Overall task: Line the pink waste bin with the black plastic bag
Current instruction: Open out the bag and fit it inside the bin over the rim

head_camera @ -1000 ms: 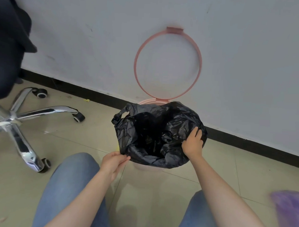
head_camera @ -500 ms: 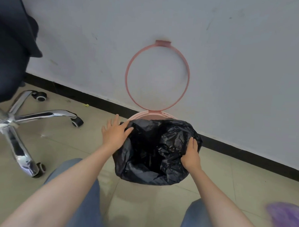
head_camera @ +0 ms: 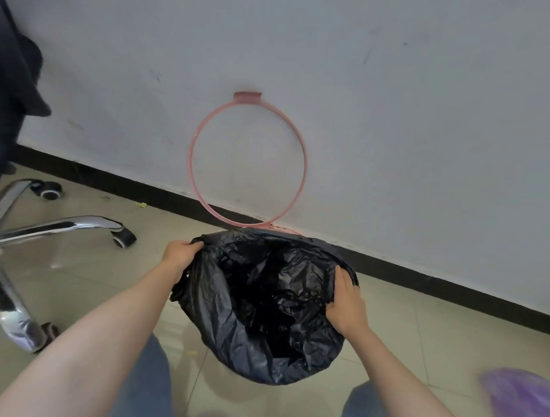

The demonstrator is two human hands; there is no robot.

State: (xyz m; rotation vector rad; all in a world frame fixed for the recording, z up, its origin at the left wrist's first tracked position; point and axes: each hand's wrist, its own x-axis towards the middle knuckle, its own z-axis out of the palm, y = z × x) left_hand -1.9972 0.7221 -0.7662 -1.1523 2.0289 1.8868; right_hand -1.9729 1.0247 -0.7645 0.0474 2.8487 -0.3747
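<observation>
The black plastic bag is spread over the mouth of the pink waste bin and folded down outside it, so only a sliver of pink rim shows at the back. The bin's pink ring lid stands flipped up against the wall. My left hand grips the bag's edge at the bin's upper left. My right hand clasps the bag's edge at the right side, fingers curled over it.
A chrome office chair base with black casters stands on the tiled floor at left. A black skirting strip runs along the white wall. A blurred purple object sits at lower right. My jeans-clad knees are at the bottom.
The view has tilted down, so the bin sits lower in frame. My left hand went from resting flat on the bag's left edge to gripping it. The bag covers more of the rim.
</observation>
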